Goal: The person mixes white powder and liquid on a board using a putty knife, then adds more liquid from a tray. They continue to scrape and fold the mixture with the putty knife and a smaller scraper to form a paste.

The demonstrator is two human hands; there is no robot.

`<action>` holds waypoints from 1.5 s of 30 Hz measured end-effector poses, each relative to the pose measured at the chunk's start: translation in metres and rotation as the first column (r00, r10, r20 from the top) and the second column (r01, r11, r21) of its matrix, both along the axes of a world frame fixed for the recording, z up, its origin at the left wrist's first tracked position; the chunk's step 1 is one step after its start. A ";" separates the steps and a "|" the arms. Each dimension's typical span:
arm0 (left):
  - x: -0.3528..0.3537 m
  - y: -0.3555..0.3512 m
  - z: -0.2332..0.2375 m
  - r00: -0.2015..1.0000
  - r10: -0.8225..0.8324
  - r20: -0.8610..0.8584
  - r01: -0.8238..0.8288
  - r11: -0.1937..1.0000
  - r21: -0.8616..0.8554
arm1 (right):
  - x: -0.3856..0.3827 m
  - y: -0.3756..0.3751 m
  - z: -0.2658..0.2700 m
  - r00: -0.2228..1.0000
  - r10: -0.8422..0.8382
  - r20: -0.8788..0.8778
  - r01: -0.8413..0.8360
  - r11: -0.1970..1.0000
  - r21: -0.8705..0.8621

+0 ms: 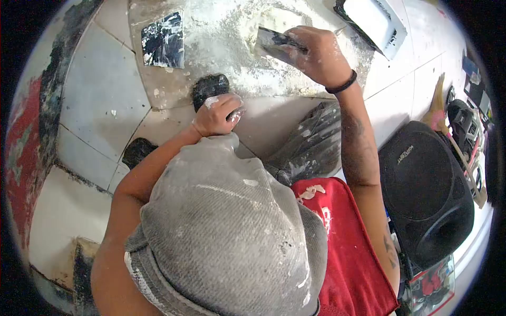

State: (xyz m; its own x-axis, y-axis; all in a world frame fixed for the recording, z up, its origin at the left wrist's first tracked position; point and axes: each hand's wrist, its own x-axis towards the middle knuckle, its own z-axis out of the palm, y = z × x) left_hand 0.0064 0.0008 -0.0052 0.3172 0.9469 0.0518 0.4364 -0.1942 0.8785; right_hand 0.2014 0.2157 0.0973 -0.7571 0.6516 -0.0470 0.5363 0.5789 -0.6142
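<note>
My right hand [316,55] is closed around a flat scraper [271,46], its blade dark and smeared. The blade is over a pale, wet-looking patch of paste [263,23] on a worn board [211,87] dusted with white. My left hand [219,116] is curled shut near the board's near edge, with white paste on its knuckles. Something greyish shows at its fingertips, too small to name. Just beyond that hand is a black shoe [210,89]. A dark square plate [163,42] streaked with white lies at the board's left.
A white tray [371,21] with black-stained edges is at the top right. On the right stands a black speaker [421,179], with a broom [437,102] and clutter behind it. Tiled floor [100,95] extends left. A grey cap [226,210] hides the lower middle.
</note>
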 end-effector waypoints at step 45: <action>0.000 0.000 -0.001 1.000 0.003 0.010 -0.003 1.000 0.015 | 0.011 0.018 0.008 0.997 -0.055 0.056 0.053 0.998 0.032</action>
State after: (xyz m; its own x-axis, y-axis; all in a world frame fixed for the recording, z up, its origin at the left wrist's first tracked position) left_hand 0.0065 0.0007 -0.0061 0.3140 0.9469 0.0691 0.4279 -0.2062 0.8800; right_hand 0.2121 0.2339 0.1053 -0.7175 0.6931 -0.0687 0.6010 0.5662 -0.5641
